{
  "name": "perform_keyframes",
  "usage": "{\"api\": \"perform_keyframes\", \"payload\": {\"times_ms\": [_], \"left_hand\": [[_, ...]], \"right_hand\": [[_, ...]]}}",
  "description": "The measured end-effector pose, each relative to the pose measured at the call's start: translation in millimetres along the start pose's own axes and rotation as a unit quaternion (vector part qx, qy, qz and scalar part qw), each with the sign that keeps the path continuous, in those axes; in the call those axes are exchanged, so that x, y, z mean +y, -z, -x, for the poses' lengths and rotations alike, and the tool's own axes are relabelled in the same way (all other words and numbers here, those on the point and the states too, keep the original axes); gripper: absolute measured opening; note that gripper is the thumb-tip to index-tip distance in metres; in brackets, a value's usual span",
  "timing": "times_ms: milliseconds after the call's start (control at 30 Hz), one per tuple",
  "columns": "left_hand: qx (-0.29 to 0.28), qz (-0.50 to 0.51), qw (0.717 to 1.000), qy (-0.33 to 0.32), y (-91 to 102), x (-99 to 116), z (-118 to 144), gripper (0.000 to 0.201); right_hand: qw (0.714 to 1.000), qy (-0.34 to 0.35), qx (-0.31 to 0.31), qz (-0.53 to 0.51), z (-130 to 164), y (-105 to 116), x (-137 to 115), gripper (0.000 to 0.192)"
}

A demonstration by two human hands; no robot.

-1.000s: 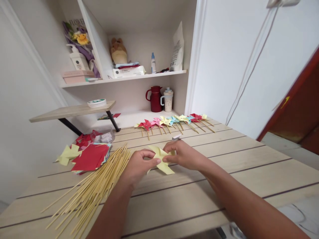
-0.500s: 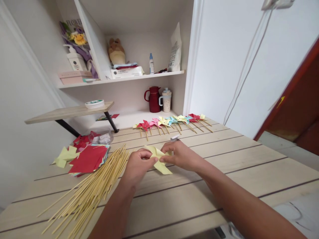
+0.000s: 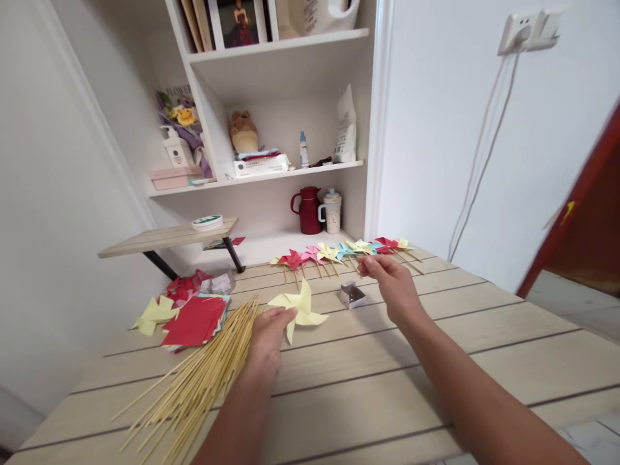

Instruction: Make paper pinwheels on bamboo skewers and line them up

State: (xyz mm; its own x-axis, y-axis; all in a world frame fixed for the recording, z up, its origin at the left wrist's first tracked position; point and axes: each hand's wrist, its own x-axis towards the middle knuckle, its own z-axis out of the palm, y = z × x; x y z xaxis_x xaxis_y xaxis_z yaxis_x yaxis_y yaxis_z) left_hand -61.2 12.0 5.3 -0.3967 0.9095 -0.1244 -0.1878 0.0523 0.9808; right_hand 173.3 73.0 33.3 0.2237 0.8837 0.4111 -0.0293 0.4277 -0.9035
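Observation:
My left hand [image 3: 271, 332] pinches a pale yellow paper pinwheel [image 3: 304, 314] near its middle, its folded blades spread out. My right hand [image 3: 387, 278] is raised to the right with thumb and fingertips pressed together; whatever they hold is too small to make out. Below and left of it stands a small open box [image 3: 352, 294] with dark little contents. Beside my left forearm lies a fanned heap of thin wooden sticks [image 3: 208, 371]. A stack of coloured paper squares, red on top [image 3: 192, 321], sits left of the sticks.
Finished pinwheels on sticks [image 3: 334, 253] line the table's back edge. Another yellow pinwheel [image 3: 154, 316] lies at the far left, near a clear plastic container [image 3: 217, 282]. A small raised wooden shelf [image 3: 169, 237] stands behind. A red jug [image 3: 309, 212] and a cup [image 3: 332, 213] stand in the cabinet.
My right hand has let go of the yellow paper and moved right and up, fingers pinched. The small box is now uncovered. My left hand keeps the pinwheel, and the view has tilted up.

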Motion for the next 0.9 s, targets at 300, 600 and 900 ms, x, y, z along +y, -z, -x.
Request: {"api": "perform_keyframes", "payload": {"times_ms": [300,600,900], "left_hand": [[-0.024,0.090,0.995,0.023,-23.0,11,-24,0.023],[-0.027,0.224,0.974,0.017,-34.6,-11,-26,0.008],[-0.009,0.245,0.969,0.018,-32.7,-15,-25,0.009]], "right_hand": [[0.981,-0.044,-0.038,0.186,-20,30,10,0.033],[0.905,-0.031,-0.156,0.396,-20,21,29,0.011],[0.814,-0.003,-0.176,0.554,-22,8,39,0.014]]}}
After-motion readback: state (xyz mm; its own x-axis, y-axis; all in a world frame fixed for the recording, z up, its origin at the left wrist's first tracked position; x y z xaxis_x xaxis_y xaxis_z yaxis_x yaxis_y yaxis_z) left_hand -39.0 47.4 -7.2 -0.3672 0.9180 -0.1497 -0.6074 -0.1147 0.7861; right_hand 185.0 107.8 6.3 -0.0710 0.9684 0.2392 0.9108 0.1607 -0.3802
